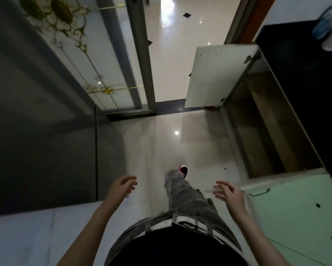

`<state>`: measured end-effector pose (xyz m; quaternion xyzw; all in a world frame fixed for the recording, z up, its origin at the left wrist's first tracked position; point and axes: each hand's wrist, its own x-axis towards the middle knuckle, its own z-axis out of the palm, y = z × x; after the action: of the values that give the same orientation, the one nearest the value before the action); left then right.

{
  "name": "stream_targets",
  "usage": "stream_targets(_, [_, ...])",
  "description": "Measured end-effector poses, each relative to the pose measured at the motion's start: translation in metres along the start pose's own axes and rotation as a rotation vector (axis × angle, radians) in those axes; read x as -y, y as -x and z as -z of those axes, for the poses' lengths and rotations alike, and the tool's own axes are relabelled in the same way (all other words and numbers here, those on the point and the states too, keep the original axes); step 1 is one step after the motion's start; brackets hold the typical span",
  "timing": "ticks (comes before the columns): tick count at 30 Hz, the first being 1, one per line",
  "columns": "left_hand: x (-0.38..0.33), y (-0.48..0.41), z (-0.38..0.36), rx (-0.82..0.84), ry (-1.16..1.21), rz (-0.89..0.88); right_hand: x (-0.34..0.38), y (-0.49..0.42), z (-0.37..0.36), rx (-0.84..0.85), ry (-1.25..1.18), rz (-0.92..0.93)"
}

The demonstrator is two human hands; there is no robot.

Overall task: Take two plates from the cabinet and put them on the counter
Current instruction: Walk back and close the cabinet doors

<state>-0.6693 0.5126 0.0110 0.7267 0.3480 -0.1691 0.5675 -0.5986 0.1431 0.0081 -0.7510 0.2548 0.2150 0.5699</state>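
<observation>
I look straight down at a glossy tiled floor. My left hand (124, 186) and my right hand (228, 191) hang in front of my waist, both empty with fingers loosely apart. On the right, a low cabinet (267, 131) stands under a dark counter (305, 73), its white door (219, 75) swung open toward the floor space. The cabinet's inside is dim and brownish; I see no plates in it. My right hand is well short of the opening, near a shut pale green door (295, 208) with a metal handle.
A dark grey wall or appliance (42, 141) fills the left. Ahead is a glass sliding door (96, 60) with gold ornament and a doorway to a bright room. My leg and shoe (182, 175) step forward over the floor. A blurred bottle (330, 25) stands on the counter.
</observation>
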Motion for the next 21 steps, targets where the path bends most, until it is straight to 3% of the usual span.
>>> stream_targets(13, [-0.197,-0.193,-0.008,0.119,-0.122,-0.005,0.184,-0.174,-0.021,-0.118,-0.175,0.006])
stream_targets(21, [-0.344,-0.324,-0.065,0.422,-0.335,-0.079,0.215,-0.230,-0.025,-0.384,-0.354,-0.101])
